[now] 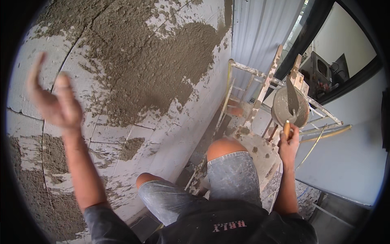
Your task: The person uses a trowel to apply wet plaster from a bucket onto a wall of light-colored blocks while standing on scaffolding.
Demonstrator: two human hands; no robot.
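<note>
My right hand (289,142) is closed round the wooden handle of a trowel (291,97). The trowel's grey blade points away from me, over a round bucket (278,112) smeared with mortar. My left hand (57,101) is raised in front of the wall at the left, its fingers apart and slightly blurred by motion, with nothing in it. Rough grey-brown mortar (150,65) covers much of the white block wall (162,142), with bare patches and block joints showing between. Whether my left hand touches the wall I cannot tell.
A mortar-splashed metal scaffold frame (248,70) with wooden planks (264,87) stands around the bucket. Behind it are a corrugated light panel (254,32) and a dark-framed window (321,24). A grey-white panel (345,162) is at the right. My bent knees are in the lower middle.
</note>
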